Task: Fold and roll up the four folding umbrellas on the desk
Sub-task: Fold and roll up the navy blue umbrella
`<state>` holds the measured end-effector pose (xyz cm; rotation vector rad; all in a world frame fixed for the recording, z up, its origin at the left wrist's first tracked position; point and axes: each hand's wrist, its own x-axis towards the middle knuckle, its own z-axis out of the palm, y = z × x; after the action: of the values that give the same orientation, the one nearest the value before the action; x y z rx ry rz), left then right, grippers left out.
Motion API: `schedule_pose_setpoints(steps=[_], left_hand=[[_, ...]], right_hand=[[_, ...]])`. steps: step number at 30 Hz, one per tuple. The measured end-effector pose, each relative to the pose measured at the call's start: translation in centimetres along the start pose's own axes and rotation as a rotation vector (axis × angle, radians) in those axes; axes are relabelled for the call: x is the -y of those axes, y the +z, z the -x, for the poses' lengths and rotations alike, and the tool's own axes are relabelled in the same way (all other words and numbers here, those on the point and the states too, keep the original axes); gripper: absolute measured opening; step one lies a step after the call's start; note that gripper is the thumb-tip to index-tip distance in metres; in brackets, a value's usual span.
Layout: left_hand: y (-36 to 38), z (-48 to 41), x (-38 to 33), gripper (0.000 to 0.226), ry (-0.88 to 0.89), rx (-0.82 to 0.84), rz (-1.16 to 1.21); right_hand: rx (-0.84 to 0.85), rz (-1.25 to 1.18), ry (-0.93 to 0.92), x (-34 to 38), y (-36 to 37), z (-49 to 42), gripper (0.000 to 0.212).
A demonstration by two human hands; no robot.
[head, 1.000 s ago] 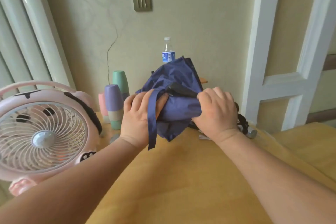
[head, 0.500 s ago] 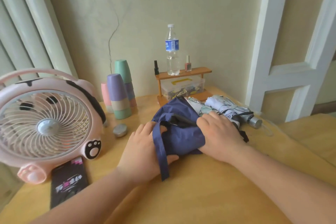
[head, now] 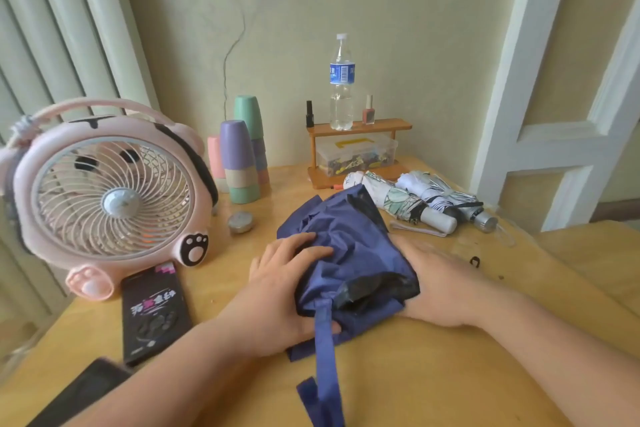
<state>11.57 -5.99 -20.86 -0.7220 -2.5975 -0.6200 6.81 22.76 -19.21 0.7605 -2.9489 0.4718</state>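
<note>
**A:** What were the hands doing?

**B:** Both lay open and gripped nothing. The left hand (head: pixel 287 282) was spread flat over the crumpled navy-blue fabric folding umbrella (head: pixel 346 239), its straight fingers pressing the cloth onto the pale wooden table (head: pixel 433 381). The right hand (head: pixel 446 284) was pushed flat against the bundle's right side. It was a little blurred, but the fingers looked straight.

**A:** Why hold it like that?

**B:** My guess is that they were squeezing the loose canopy into a tighter bundle so the folds would hold for rolling. It looked baggy, with black lining showing at the near end.

**A:** And the tie?

**B:** The long navy fabric strap (head: pixel 325 354) trailed from the bundle toward the person, unfastened. It was probably left free because it goes on last.

**A:** The other umbrellas?

**B:** Just beyond the navy one, to the right rear, lay a rolled white leaf-printed umbrella (head: pixel 391 199) touching a rolled white-and-silver umbrella (head: pixel 443 192), handles toward the right. A third may have been among them, but I couldn't tell. I'd judge they were parked there to keep them out of the working space.

**A:** Anything else?

**B:** A round pink plastic desk fan (head: pixel 110 198) stood at the left, with a black phone-like slab (head: pixel 156 308) lying flat in front of it. Stacked pastel plastic cups (head: pixel 242 156) stood further back, and a clear water bottle (head: pixel 341 80) stood on a small wooden shelf (head: pixel 360 125) by the wall.
</note>
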Motion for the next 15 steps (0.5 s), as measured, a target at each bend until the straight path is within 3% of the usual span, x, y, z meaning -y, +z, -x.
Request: schedule_pose_setpoints(steps=[3, 5, 10, 15], left_hand=[[-0.1, -0.1, 0.9, 0.104, -0.015, 0.219, 0.022], [0.1, -1.4, 1.6, 0.101, -0.038, 0.238, -0.023], [0.8, -4.5, 2.4, 0.086, -0.139, 0.186, -0.065], [1.0, -1.7, 0.3, 0.047, 0.007, -0.171, 0.048]], right_hand=[[-0.004, 0.119, 0.014, 0.2, 0.1, -1.1, 0.068], [-0.008, 0.185, 0.037, 0.1, 0.0, -2.5, 0.059], [-0.094, 0.200, 0.130, -0.7, 1.3, -5.6, 0.075], [-0.154, 0.049, 0.052, -0.5, 0.1, -3.7, 0.112]])
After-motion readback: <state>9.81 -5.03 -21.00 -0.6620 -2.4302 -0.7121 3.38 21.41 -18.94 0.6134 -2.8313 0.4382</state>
